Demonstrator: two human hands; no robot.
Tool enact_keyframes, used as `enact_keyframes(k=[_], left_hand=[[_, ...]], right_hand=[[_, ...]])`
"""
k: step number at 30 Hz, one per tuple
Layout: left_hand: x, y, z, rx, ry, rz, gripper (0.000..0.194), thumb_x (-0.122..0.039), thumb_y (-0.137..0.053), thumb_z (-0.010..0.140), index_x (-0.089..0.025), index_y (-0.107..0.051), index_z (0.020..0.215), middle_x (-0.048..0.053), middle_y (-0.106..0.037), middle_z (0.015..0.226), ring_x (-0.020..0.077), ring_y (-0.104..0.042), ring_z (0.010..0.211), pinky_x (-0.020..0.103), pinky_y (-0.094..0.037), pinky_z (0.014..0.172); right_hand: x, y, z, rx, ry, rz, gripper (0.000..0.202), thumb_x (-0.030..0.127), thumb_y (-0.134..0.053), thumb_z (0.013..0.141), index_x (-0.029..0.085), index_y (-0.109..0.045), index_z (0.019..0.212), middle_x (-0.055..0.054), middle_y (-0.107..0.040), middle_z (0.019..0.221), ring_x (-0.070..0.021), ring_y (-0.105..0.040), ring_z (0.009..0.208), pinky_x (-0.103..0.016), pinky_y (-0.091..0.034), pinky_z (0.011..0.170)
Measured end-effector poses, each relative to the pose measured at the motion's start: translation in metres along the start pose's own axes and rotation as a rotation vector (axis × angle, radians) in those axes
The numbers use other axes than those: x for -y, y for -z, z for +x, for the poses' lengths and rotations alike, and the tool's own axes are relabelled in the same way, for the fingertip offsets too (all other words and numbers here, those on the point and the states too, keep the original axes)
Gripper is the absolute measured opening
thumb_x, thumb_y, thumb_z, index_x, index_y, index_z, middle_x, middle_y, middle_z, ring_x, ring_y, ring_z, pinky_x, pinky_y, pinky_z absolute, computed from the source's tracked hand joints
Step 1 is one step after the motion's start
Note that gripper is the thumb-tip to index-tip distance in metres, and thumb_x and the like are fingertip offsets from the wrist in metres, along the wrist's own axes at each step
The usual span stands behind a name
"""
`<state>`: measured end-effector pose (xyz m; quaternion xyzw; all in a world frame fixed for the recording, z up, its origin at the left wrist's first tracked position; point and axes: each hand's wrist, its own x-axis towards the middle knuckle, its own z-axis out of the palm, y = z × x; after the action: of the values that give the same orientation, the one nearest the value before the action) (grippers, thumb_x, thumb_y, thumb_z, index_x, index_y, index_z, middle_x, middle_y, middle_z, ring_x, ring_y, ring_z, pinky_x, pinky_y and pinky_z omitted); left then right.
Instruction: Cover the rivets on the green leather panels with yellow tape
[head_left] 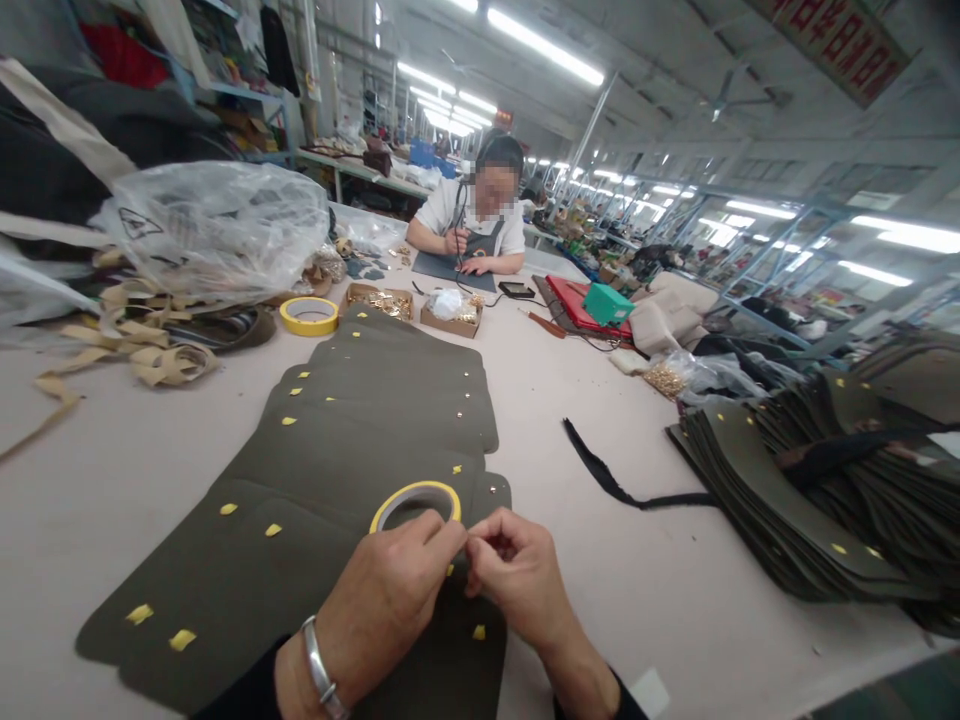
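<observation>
Dark olive sheets (322, 480) lie on the pale table, dotted with small yellow tape pieces (182, 640) and a few small metal studs near the right edge. Above them, my left hand (390, 590) is closed on a roll of yellow tape (416, 492), held tilted. My right hand (517, 575) is pinched beside the left fingertips, at the roll's right side. Whatever lies between its fingertips is too small to make out. A silver bracelet (321, 668) circles my left wrist.
Another yellow tape roll (310, 316) sits beyond the sheets, near boxes of metal parts (380, 301). Stacked olive pieces (787, 500) with a black strap (600, 470) lie right. Tan strips (172, 362) and a plastic bag (217, 225) are left. A person (476, 215) works opposite.
</observation>
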<state>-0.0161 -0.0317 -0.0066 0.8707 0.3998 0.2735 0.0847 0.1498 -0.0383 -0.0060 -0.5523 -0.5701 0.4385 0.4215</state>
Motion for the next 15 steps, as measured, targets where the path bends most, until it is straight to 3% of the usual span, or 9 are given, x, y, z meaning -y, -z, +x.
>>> enact_keyframes(k=[2, 4, 12, 15], left_hand=[[-0.002, -0.003, 0.003, -0.05, -0.04, 0.015, 0.024, -0.013, -0.037, 0.094, -0.022, -0.053, 0.079, 0.0, -0.055, 0.07, 0.0159, -0.055, 0.057, 0.027, -0.04, 0.051], [-0.003, -0.006, 0.004, -0.09, -0.055, 0.017, 0.024, -0.013, -0.037, 0.095, -0.021, -0.053, 0.078, 0.0, -0.055, 0.07, 0.0155, -0.054, 0.058, 0.026, -0.04, 0.052], [-0.002, -0.013, -0.003, -0.174, -0.051, -0.068, 0.022, -0.013, -0.039, 0.095, -0.019, -0.056, 0.082, 0.001, -0.056, 0.07, 0.0149, -0.055, 0.061, 0.026, -0.041, 0.054], [-0.008, -0.01, -0.006, -0.223, -0.078, -0.145, 0.018, -0.01, -0.042, 0.094, -0.019, -0.055, 0.086, 0.001, -0.058, 0.073, 0.0144, -0.057, 0.064, 0.025, -0.044, 0.058]], right_hand=[[0.004, 0.003, 0.002, 0.029, -0.167, 0.171, 0.014, 0.028, -0.064, 0.072, 0.017, -0.058, 0.066, 0.003, -0.059, 0.046, -0.0106, -0.055, 0.039, -0.02, -0.046, 0.041], [0.007, 0.005, 0.003, 0.027, -0.233, 0.229, 0.015, 0.029, -0.067, 0.067, 0.017, -0.059, 0.064, 0.004, -0.059, 0.046, -0.01, -0.055, 0.039, -0.021, -0.049, 0.041], [0.008, 0.001, 0.003, 0.005, -0.282, 0.206, 0.011, 0.024, -0.067, 0.065, 0.015, -0.061, 0.062, 0.004, -0.061, 0.046, -0.0101, -0.057, 0.039, -0.02, -0.051, 0.041], [-0.001, 0.007, 0.011, -0.083, -0.314, 0.243, 0.017, 0.028, -0.07, 0.064, 0.015, -0.06, 0.061, 0.005, -0.058, 0.043, -0.0089, -0.054, 0.037, -0.019, -0.05, 0.04]])
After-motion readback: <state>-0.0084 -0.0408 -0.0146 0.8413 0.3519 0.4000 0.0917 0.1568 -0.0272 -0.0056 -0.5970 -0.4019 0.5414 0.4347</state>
